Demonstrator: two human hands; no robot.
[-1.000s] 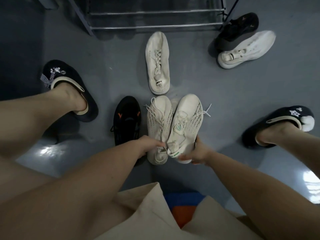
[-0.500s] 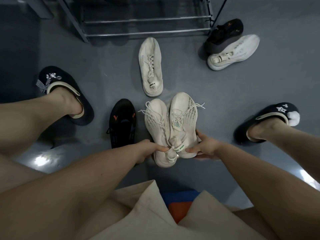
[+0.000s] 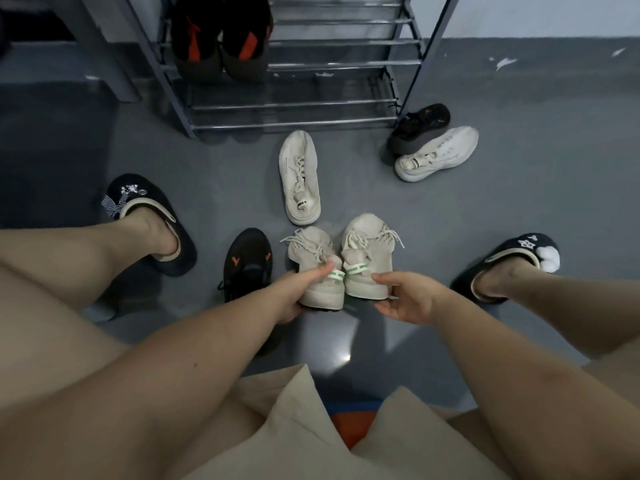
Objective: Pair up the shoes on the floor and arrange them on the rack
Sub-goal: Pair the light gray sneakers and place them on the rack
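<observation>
Our left hand [image 3: 294,294] gripping the heel of one cream sneaker [image 3: 317,268], our right hand [image 3: 403,296] pinching its mate [image 3: 369,258], pair side by side above the grey floor [image 3: 519,209], black shoe [image 3: 246,263] left, rack [image 3: 332,98] beyond holding a dark pair [image 3: 221,39].

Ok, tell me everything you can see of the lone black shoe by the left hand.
The black shoe is a low dark sneaker, seemingly fabric, with two orange V marks on its upper. It lies flat on the grey floor, toe toward the rack, apart from the cream pair beside it. The left forearm covers its heel; whether they touch is unclear.
</observation>
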